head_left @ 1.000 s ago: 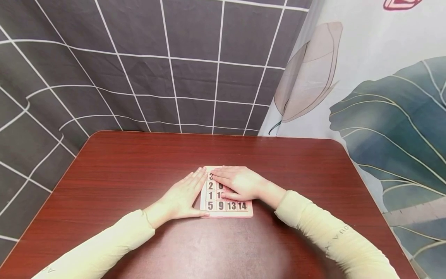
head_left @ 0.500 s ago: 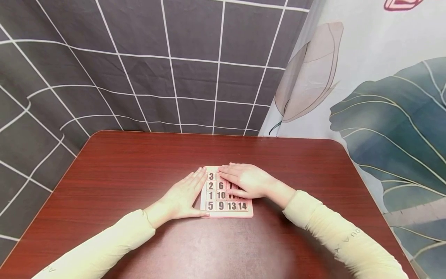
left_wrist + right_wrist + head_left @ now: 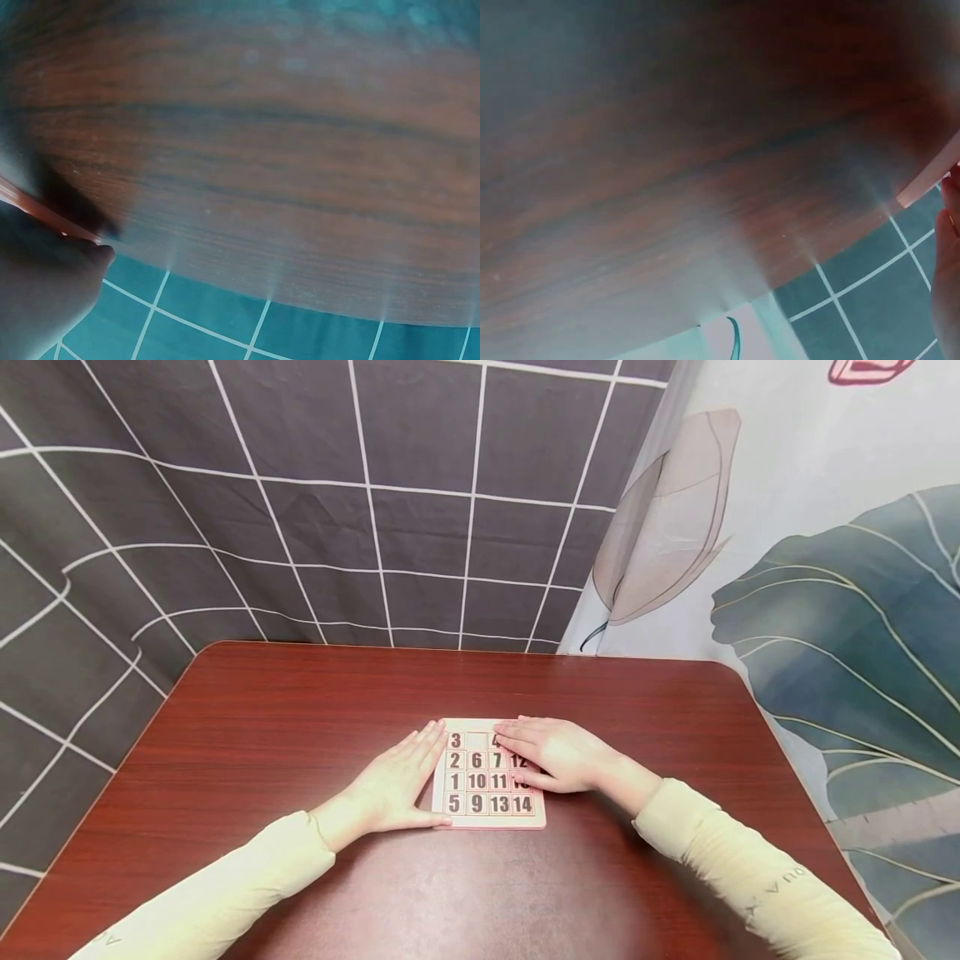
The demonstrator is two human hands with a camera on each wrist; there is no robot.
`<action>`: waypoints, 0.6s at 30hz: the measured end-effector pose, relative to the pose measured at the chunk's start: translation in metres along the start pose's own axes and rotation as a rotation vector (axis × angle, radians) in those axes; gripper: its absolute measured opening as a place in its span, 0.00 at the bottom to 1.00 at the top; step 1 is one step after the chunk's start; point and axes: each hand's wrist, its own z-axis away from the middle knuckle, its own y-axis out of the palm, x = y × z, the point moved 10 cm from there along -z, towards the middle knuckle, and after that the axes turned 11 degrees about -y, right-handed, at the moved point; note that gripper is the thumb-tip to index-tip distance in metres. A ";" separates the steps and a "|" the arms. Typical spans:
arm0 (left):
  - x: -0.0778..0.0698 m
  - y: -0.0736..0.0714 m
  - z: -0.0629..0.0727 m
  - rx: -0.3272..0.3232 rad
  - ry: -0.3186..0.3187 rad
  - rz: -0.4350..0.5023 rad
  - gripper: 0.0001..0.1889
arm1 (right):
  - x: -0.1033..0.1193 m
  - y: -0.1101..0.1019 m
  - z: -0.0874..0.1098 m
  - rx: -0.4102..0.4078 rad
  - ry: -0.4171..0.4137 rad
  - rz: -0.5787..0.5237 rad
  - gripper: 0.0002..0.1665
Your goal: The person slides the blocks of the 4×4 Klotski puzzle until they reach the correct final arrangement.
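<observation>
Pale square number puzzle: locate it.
In the head view, the puzzle lies on the reddish woodgrain table, left hand at its left edge, right hand over its upper right.

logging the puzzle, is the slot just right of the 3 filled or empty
It looks empty: in the head view, the slot shows only plain pale surface, no number, between the 3 tile and half-covered 4 tile.

From where I stand I count one left hand and one right hand, in two sleeves. There is one bench, and on it one number board; fourteen numbered tiles show at least partly, with one blank square. Two cloths hang behind.
</observation>
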 end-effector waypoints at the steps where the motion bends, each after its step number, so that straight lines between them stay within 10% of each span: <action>1: 0.000 0.000 0.000 0.001 0.000 0.001 0.62 | 0.000 0.000 0.001 -0.008 -0.009 0.001 0.35; 18: 0.000 0.000 0.000 0.011 -0.003 0.010 0.61 | 0.007 0.008 -0.023 -0.006 -0.062 0.023 0.36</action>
